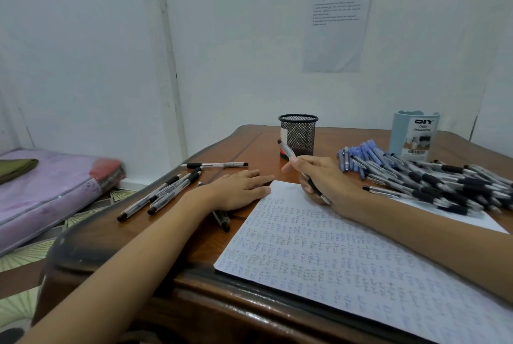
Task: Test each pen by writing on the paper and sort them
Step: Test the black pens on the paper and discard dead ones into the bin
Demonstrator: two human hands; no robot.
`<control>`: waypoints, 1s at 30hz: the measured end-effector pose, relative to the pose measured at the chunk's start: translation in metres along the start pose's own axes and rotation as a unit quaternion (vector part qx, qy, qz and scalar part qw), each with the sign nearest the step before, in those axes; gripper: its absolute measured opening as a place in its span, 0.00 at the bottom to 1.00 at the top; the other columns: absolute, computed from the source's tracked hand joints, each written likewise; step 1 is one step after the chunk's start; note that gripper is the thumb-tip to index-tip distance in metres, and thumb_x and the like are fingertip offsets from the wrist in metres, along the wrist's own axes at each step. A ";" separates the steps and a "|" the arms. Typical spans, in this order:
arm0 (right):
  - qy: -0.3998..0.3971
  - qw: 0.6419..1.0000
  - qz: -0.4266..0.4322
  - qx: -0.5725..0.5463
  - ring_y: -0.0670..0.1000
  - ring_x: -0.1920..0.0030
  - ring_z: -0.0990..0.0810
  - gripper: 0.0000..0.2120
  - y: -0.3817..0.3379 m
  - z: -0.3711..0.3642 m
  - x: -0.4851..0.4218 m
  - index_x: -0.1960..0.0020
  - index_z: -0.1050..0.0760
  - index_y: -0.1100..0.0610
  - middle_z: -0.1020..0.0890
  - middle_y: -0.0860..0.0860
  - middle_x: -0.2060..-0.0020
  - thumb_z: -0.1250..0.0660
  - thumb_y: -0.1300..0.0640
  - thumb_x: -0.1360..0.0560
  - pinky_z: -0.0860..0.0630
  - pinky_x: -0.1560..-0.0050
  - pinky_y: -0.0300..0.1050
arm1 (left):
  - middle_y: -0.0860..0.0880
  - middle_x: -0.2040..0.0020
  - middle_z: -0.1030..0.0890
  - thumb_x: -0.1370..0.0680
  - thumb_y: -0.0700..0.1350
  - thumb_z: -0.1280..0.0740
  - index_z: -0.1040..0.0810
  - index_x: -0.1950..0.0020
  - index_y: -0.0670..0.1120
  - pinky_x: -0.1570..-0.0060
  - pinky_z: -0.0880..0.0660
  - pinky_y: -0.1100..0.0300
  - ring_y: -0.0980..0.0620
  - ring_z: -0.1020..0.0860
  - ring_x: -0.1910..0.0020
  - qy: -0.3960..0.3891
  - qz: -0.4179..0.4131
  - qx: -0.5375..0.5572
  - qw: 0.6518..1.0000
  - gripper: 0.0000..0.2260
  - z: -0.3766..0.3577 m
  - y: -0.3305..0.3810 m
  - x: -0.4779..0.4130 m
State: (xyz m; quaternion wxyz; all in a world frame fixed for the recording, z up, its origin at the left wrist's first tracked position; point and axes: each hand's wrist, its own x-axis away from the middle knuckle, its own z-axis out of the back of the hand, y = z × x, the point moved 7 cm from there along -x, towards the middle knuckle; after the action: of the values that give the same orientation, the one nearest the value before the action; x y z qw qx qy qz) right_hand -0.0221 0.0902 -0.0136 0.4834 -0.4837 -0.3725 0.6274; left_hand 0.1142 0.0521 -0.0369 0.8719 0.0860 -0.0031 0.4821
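A white sheet of paper point(347, 254), covered in rows of blue scribbles, lies on the wooden desk point(177, 235). My right hand point(322, 177) grips a clear pen with a black grip point(287, 150) at the paper's top edge, tip down on the sheet. My left hand point(238, 189) rests flat, fingers straight, on the desk and the paper's top left corner, lying over two pens point(222, 218). A small group of several black-grip pens point(163, 191) lies to the left. A big pile of pens point(433, 179) lies on the right.
A black mesh pen cup point(298, 134) stands at the back middle of the desk, a light blue desk-organiser box point(413, 135) at the back right. A purple mattress point(41, 193) lies on the floor to the left. A printed sheet point(337, 29) hangs on the wall.
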 end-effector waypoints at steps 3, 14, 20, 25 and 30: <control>0.005 0.994 -0.035 0.100 0.43 0.80 0.35 0.11 0.004 0.012 -0.005 0.52 0.21 0.60 0.29 0.50 0.76 0.39 0.54 0.21 0.38 0.78 0.35 | 0.51 0.22 0.50 0.19 0.57 0.53 0.49 0.25 0.59 0.27 0.53 0.48 0.50 0.51 0.24 0.002 -0.006 0.002 1.000 0.22 0.001 0.000 -0.001; 0.169 0.766 -0.112 0.610 0.58 0.52 0.24 0.08 0.010 0.176 0.001 0.47 0.28 0.64 0.22 0.62 0.47 0.40 0.60 0.23 0.32 0.58 0.44 | 0.52 0.22 0.51 0.20 0.58 0.53 0.50 0.25 0.61 0.27 0.54 0.49 0.51 0.51 0.24 0.005 -0.007 -0.001 1.000 0.22 0.000 0.000 -0.004; 0.186 0.691 -0.094 0.692 0.57 0.47 0.22 0.12 0.006 0.180 0.001 0.43 0.25 0.61 0.21 0.58 0.46 0.40 0.56 0.22 0.33 0.57 0.42 | 0.53 0.23 0.45 0.19 0.56 0.51 0.46 0.25 0.57 0.27 0.51 0.54 0.52 0.47 0.24 0.029 -0.011 0.002 1.000 0.22 0.007 0.005 0.002; 0.177 0.773 0.012 0.609 0.55 0.49 0.21 0.11 -0.017 0.133 -0.011 0.46 0.23 0.56 0.19 0.54 0.49 0.39 0.53 0.23 0.31 0.58 0.42 | 0.48 0.34 0.27 0.19 0.47 0.44 0.27 0.33 0.50 0.40 0.38 0.63 0.51 0.30 0.35 0.156 -0.010 0.062 0.986 0.15 0.032 -0.001 0.014; 0.010 0.854 0.134 0.503 0.49 0.51 0.24 0.10 -0.022 0.023 -0.016 0.45 0.23 0.52 0.21 0.48 0.50 0.37 0.53 0.24 0.28 0.54 0.44 | 0.46 0.38 0.25 0.20 0.45 0.42 0.24 0.37 0.47 0.40 0.34 0.57 0.49 0.28 0.40 0.227 0.062 0.075 0.969 0.14 0.048 -0.034 0.023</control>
State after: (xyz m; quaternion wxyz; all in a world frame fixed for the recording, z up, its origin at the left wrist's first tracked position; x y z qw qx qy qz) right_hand -0.0381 0.0804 0.0173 0.5753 -0.2264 0.0671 0.7831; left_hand 0.1591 0.0460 0.0075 0.8092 0.0391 0.2262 0.5409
